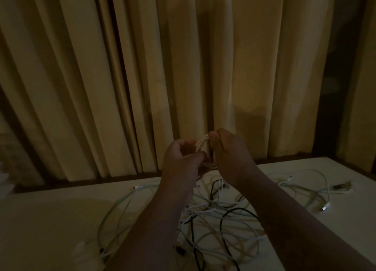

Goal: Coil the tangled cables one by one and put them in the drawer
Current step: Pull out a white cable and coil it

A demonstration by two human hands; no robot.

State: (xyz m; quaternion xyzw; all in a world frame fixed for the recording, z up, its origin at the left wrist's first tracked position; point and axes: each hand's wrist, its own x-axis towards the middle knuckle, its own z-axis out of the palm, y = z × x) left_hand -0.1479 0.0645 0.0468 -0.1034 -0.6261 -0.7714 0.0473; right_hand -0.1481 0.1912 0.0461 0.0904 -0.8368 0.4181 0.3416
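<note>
Both hands [205, 154] pinching looped white cable [202, 143], thin cords [213, 213] tangled

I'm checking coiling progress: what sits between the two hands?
A white cable coil, gripped by the left hand and the right hand, fills the gap, as the head view shows.

- Both hands were raised above the table [61, 209], before beige curtains [122, 67].
- The left hand [181, 158] and right hand [227, 154] pinched a small white cable coil [202, 143].
- Tangled white and black cables [213, 215] lay beneath.
</note>
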